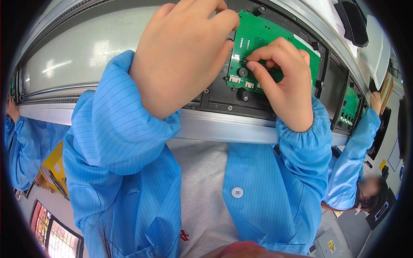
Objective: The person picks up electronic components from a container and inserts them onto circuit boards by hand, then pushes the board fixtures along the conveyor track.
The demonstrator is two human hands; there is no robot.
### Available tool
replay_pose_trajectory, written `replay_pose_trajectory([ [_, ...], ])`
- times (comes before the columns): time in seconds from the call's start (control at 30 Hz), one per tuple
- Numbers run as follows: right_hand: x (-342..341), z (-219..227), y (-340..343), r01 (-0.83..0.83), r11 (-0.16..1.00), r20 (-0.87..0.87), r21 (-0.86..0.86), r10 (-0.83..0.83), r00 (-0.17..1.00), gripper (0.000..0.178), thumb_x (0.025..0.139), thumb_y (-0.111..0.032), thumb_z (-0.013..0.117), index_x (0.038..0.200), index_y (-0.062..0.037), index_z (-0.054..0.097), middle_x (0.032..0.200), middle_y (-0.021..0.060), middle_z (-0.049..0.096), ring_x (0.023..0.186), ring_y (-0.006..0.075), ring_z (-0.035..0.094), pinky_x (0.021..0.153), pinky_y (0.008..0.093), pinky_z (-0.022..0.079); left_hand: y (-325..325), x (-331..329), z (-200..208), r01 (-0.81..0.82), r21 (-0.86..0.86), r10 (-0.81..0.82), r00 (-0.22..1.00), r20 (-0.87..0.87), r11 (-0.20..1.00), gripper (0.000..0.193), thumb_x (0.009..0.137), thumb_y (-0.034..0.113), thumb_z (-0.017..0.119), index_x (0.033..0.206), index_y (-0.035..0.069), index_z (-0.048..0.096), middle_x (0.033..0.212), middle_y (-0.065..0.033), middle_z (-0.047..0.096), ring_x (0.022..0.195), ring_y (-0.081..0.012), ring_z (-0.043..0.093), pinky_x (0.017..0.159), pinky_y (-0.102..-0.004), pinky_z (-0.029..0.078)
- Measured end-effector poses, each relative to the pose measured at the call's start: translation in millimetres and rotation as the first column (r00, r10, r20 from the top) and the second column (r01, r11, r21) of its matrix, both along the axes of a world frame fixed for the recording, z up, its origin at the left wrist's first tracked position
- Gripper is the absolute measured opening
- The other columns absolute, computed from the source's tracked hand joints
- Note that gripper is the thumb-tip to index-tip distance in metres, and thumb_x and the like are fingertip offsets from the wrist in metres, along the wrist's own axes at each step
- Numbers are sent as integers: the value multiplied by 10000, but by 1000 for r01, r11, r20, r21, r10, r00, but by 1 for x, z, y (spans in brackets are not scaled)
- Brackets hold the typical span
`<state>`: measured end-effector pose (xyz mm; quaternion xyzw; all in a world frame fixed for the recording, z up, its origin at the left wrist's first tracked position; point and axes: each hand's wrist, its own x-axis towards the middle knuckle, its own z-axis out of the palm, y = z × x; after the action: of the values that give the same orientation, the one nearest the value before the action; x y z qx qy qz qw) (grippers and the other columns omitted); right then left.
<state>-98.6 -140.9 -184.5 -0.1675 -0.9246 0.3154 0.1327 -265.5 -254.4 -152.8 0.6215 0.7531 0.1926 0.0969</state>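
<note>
A green circuit board (275,32) lies in a black fixture (262,101) in front of me. My left hand (183,53) is at the board's left edge, fingers curled, close to a black knob at that edge; what its fingertips hold, if anything, is hidden. Over the board's lower left, my right hand (284,77) pinches thumb and index finger together just above a round black buzzer (243,72). Anything between those fingertips is too small to name. White connectors (235,79) line the board's near edge.
A metal rail (228,127) runs along my side of the line. Beyond the fixture's right end sits another green board (350,103). A co-worker's blue sleeve (355,146) reaches in at the right, another person's sleeve (26,146) at the left. A black device (352,23) stands at the far right.
</note>
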Motion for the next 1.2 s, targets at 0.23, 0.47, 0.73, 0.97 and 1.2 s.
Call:
replay_pose_trajectory([
  [0.23,0,1,1,-7,1000,8,9,7,1000,76,746,-78,681,759,-133,630,751,-33,494,680,126,442,776,305,253,-3,14,8,-49,59,54,995,-83,997,189,807,122,571,990,74,571,1119,-49,568,992,-234,551,898,-353,415],
  [0.47,1,2,2,-6,999,11,42,6,1000,79,736,-82,683,752,-134,626,743,-28,488,682,140,438,775,315,256,-9,16,-2,-34,114,47,993,-111,993,215,754,57,642,959,97,594,1139,-17,574,993,-222,554,890,-344,415],
  [0.73,0,4,-1,-4,994,12,109,3,1000,82,731,-76,676,745,-135,621,736,-27,486,682,150,436,773,325,260,-13,15,-5,28,146,-9,991,-131,989,201,756,57,639,946,98,591,1150,-16,572,1004,-221,550,902,-345,409],
  [0.97,3,7,2,-10,990,42,139,4,999,82,725,-79,672,740,-136,614,730,-25,486,681,157,436,773,332,268,-6,28,5,-5,80,20,982,-187,997,204,753,58,641,945,102,590,1162,-19,570,1013,-227,548,914,-347,404],
  [1.2,5,6,3,-1,986,45,165,-7,999,81,721,-87,672,740,-136,610,725,-20,490,687,167,448,769,338,277,-4,29,2,-21,84,35,986,-163,996,217,746,57,642,950,103,585,1165,-22,565,1027,-228,542,924,-351,396],
])
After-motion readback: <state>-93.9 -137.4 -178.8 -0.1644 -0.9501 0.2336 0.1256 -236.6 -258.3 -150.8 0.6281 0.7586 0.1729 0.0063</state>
